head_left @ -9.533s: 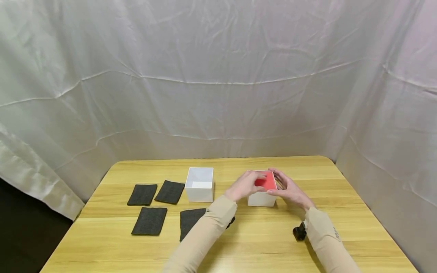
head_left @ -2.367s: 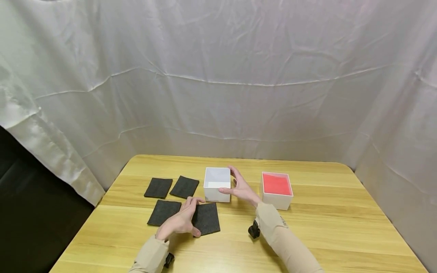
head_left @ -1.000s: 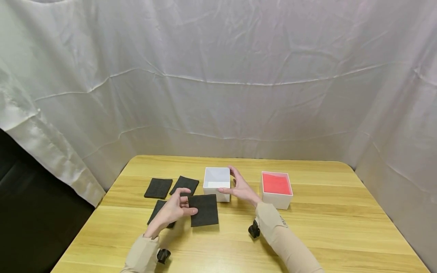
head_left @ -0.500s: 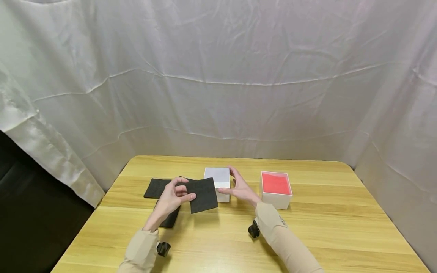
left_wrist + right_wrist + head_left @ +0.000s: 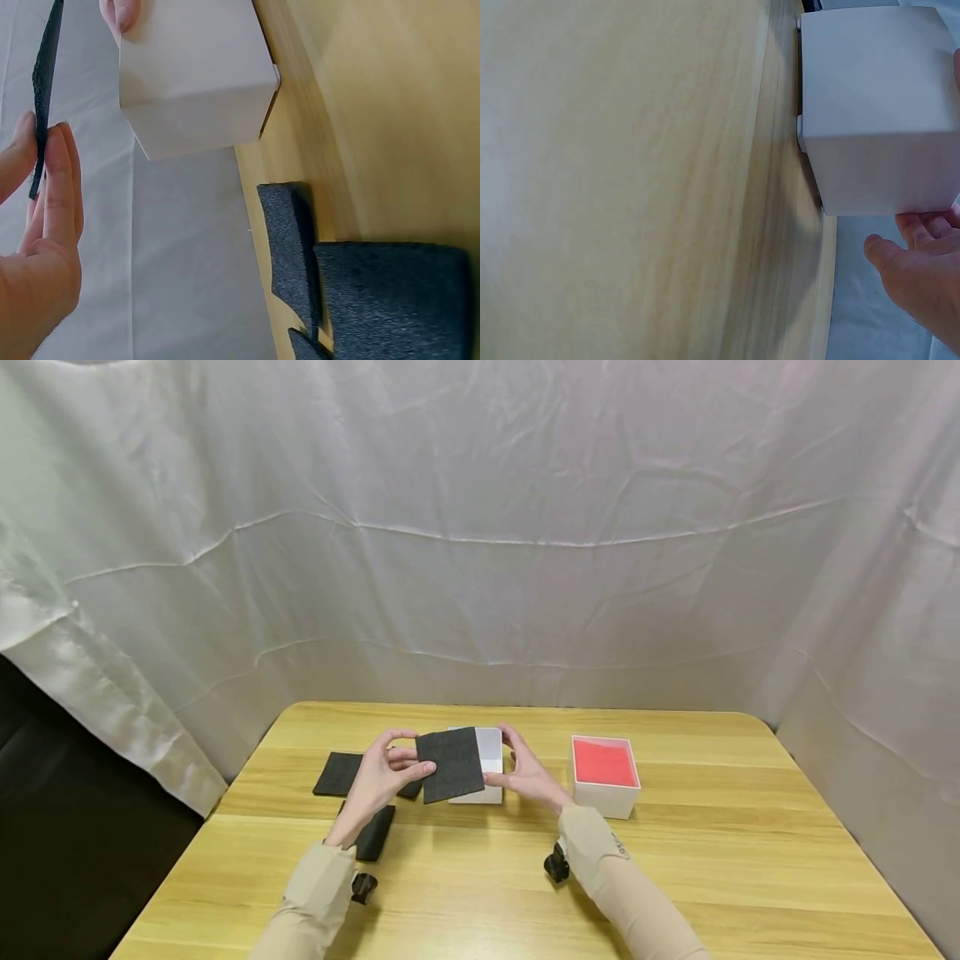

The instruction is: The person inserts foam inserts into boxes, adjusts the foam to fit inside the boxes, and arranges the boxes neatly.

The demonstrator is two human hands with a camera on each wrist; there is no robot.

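Between thumb and fingers, my left hand (image 5: 377,783) pinches a thin black foam square (image 5: 453,765) by its left edge. The square is held up off the table and overlaps the left part of an open white box (image 5: 491,748) in the head view. Seen edge-on in the left wrist view, the foam square (image 5: 45,82) stands beside the box (image 5: 195,75). My right hand (image 5: 531,775) holds that box at its right side, thumb on the front rim and fingers toward the back corner. In the right wrist view its fingers lie against the box wall (image 5: 885,75).
Another white box (image 5: 609,800) with a red sheet (image 5: 604,763) inside stands to the right. More black foam squares lie at the left, a back one (image 5: 335,774) and a front one (image 5: 375,835), partly hidden by the left arm. A curtain (image 5: 480,610) hangs behind the table (image 5: 480,910).
The left hand has picked the foam square off the table and raised it toward the white box. Earlier, both hands were at the box with red in it; the right hand has since moved left.
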